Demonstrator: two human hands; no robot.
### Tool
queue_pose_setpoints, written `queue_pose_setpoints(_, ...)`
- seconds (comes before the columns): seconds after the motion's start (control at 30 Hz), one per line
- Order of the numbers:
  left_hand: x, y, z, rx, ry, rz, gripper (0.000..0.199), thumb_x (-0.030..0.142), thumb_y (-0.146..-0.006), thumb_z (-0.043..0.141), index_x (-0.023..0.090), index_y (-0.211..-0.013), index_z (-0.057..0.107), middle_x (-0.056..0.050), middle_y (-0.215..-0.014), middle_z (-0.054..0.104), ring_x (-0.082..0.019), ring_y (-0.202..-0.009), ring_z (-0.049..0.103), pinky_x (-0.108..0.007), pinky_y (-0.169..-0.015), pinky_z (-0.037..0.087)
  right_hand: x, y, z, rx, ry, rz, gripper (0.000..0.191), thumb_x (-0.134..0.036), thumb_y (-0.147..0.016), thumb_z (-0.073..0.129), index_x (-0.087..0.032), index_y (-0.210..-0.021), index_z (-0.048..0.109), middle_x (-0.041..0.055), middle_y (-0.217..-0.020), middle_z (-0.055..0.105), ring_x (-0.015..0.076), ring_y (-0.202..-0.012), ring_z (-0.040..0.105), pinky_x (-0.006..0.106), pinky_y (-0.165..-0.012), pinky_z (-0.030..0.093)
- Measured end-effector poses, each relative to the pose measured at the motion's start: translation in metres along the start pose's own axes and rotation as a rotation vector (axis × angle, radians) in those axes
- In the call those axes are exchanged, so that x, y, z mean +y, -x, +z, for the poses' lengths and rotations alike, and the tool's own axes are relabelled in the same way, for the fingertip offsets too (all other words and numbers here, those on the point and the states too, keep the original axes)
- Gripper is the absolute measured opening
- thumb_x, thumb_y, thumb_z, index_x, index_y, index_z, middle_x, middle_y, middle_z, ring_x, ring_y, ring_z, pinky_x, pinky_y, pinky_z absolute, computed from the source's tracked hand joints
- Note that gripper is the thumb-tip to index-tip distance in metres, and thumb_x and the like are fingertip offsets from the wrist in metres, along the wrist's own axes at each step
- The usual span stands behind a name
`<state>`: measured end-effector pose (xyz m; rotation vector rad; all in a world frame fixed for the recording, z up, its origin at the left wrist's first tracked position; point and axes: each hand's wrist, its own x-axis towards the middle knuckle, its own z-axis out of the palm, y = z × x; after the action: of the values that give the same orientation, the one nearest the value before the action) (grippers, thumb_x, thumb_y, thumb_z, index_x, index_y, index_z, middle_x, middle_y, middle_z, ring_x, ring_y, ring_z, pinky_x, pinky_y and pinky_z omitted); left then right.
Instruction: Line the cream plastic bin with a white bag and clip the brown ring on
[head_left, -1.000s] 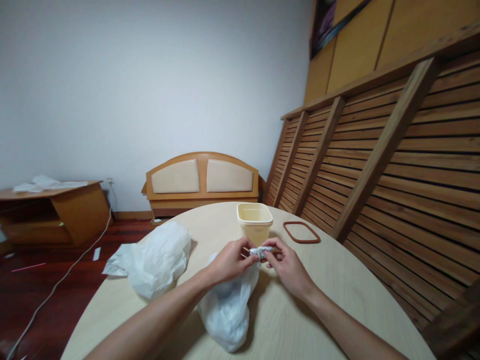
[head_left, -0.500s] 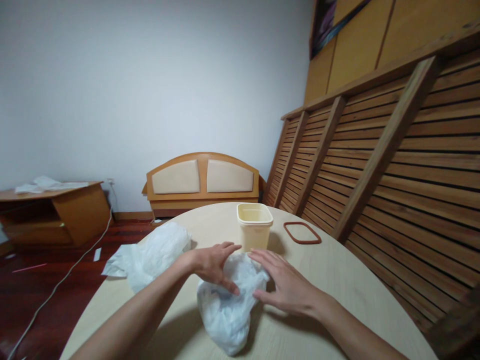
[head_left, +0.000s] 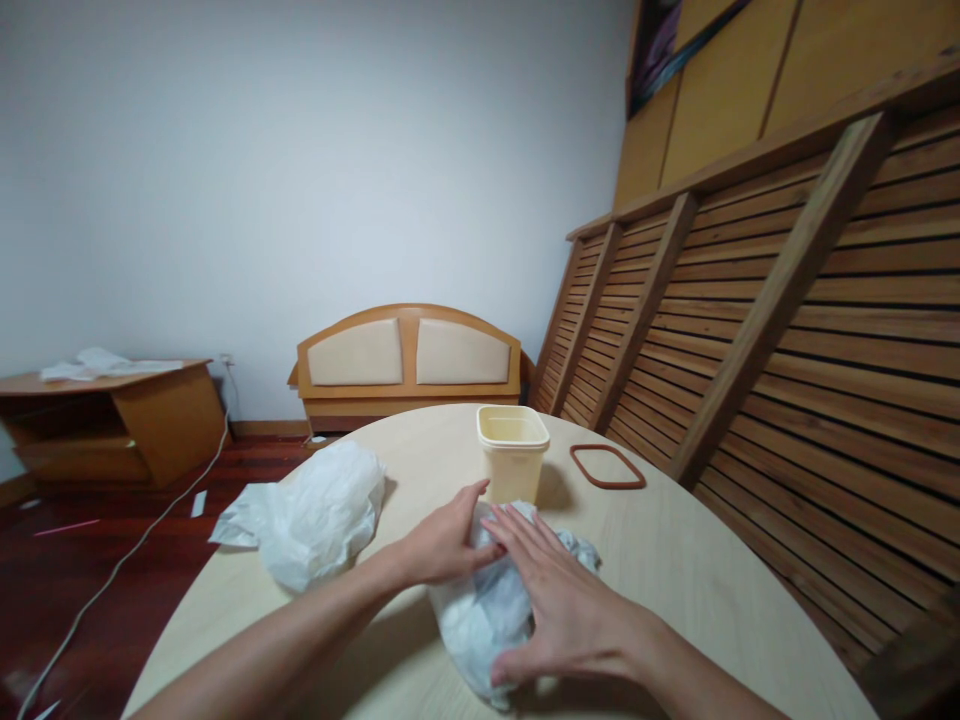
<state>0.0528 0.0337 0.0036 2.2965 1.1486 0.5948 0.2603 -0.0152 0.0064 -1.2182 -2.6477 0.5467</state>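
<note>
A crumpled white plastic bag [head_left: 480, 605], bulging with something I cannot make out, lies on the table near me. My left hand [head_left: 450, 540] rests against its left upper side, thumb across the bag and fingers stretched forward. Over its right side lies my right hand [head_left: 559, 600], open, with fingers spread on the plastic and the thumb low at the near end. Part of the bag pokes out beyond the right fingers. Just behind it stands a cream square plastic container [head_left: 514, 465], its top uncovered. A brown rounded-square ring [head_left: 607, 467] lies flat to the right.
A second white plastic bag [head_left: 322, 515] sits on the left of the round pale table [head_left: 712, 600]. Slatted wooden panels [head_left: 750, 330] lean along the right. A headboard [head_left: 409, 360] stands against the wall, and a low cabinet [head_left: 157, 420] with a cable beside it is at left.
The near bag has shifted right and turned, with one end now sticking out at the right. Both hands moved right with it; the right hand now lies more over the bag.
</note>
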Motion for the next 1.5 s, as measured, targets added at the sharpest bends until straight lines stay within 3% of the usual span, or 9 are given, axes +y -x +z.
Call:
queue_pose_setpoints(0.17, -0.023, 0.016, 0.007, -0.082, 0.245, 0.085, 0.096, 0.048, -0.085, 0.063, 0.012, -0.155, 0.008, -0.023, -0.158, 0.029, -0.033, -0.145, 0.032, -0.053, -0.121, 0.023, 0.000, -0.007, 0.010, 0.041, 0.024, 0.001, 0.136, -0.066, -0.054, 0.080, -0.017, -0.160, 0.011, 0.0145, -0.166, 0.008, 0.0369, -0.151, 0.011, 0.055, -0.122, 0.008)
queue_pose_setpoints(0.3, -0.040, 0.028, 0.012, -0.181, 0.303, 0.238, 0.119, 0.051, -0.073, 0.078, 0.014, -0.156, 0.001, -0.021, -0.162, 0.019, -0.035, -0.148, 0.024, -0.052, -0.123, 0.017, 0.004, -0.009, 0.008, 0.133, 0.057, -0.025, 0.118, -0.058, -0.057, 0.080, -0.015, -0.154, 0.031, 0.0161, -0.152, 0.042, 0.0350, -0.138, 0.037, 0.051, -0.120, 0.022)
queue_pose_setpoints(0.37, -0.044, 0.030, 0.015, -0.176, 0.288, 0.292, 0.124, 0.051, -0.067, 0.083, 0.015, -0.156, 0.005, -0.021, -0.161, 0.019, -0.035, -0.147, 0.025, -0.051, -0.123, 0.019, 0.003, -0.008, 0.007, 0.152, 0.074, -0.026, 0.106, -0.056, -0.056, 0.080, -0.016, -0.147, 0.043, 0.0157, -0.148, 0.045, 0.0368, -0.140, 0.034, 0.052, -0.120, 0.020)
queue_pose_setpoints(0.5, -0.040, 0.026, 0.022, -0.103, 0.247, 0.332, 0.110, 0.050, -0.072, 0.079, 0.016, -0.154, 0.014, -0.021, -0.158, 0.027, -0.035, -0.144, 0.032, -0.051, -0.120, 0.027, 0.004, -0.005, 0.007, 0.111, 0.077, 0.007, 0.097, -0.053, -0.056, 0.078, -0.013, -0.140, 0.048, 0.0180, -0.161, 0.025, 0.0369, -0.150, 0.013, 0.051, -0.122, 0.015)
queue_pose_setpoints(0.57, -0.036, 0.025, 0.026, -0.083, 0.215, 0.312, 0.103, 0.047, -0.076, 0.076, 0.016, -0.153, 0.015, -0.020, -0.157, 0.030, -0.034, -0.142, 0.035, -0.049, -0.118, 0.030, 0.006, -0.003, 0.006, 0.088, 0.070, 0.029, 0.098, -0.053, -0.059, 0.076, -0.009, -0.141, 0.046, 0.0201, -0.161, 0.023, 0.0352, -0.149, 0.020, 0.048, -0.121, 0.019)
queue_pose_setpoints(0.73, -0.031, 0.026, 0.035, -0.037, 0.085, 0.253, 0.084, 0.037, -0.086, 0.064, 0.016, -0.152, 0.017, -0.018, -0.156, 0.033, -0.030, -0.140, 0.038, -0.047, -0.118, 0.031, 0.018, 0.007, -0.005, 0.113, 0.120, 0.158, 0.098, -0.058, -0.063, 0.072, -0.006, -0.142, 0.046, 0.0233, -0.154, 0.038, 0.0385, -0.141, 0.036, 0.050, -0.117, 0.028)
queue_pose_setpoints(0.97, -0.028, 0.026, 0.039, -0.002, -0.177, 0.142, 0.039, 0.033, -0.090, 0.055, 0.019, -0.126, 0.056, -0.013, -0.142, 0.052, -0.027, -0.132, 0.048, -0.042, -0.114, 0.038, 0.063, 0.034, -0.030, 0.198, 0.261, 0.526, 0.080, -0.056, -0.067, 0.069, -0.016, -0.135, 0.053, 0.0194, -0.134, 0.058, 0.0398, -0.118, 0.057, 0.050, -0.097, 0.044)
queue_pose_setpoints(1.27, -0.024, 0.026, 0.038, -0.005, -0.231, 0.154, 0.037, 0.033, -0.090, 0.054, 0.019, -0.124, 0.058, -0.012, -0.139, 0.054, -0.026, -0.131, 0.048, -0.041, -0.113, 0.039, 0.136, 0.043, -0.046, 0.287, 0.386, 0.905, 0.085, -0.069, -0.079, 0.052, -0.012, -0.142, 0.049, 0.0250, -0.134, 0.057, 0.0455, -0.121, 0.054, 0.055, -0.093, 0.043)
queue_pose_setpoints(1.5, -0.023, 0.026, 0.037, -0.012, -0.239, 0.141, 0.038, 0.033, -0.090, 0.054, 0.018, -0.125, 0.058, -0.012, -0.140, 0.054, -0.025, -0.131, 0.048, -0.041, -0.114, 0.038, 0.163, 0.045, -0.040, 0.420, 0.374, 0.929, 0.092, -0.072, -0.079, 0.050, -0.008, -0.144, 0.046, 0.0320, -0.136, 0.053, 0.0502, -0.123, 0.051, 0.058, -0.092, 0.041)
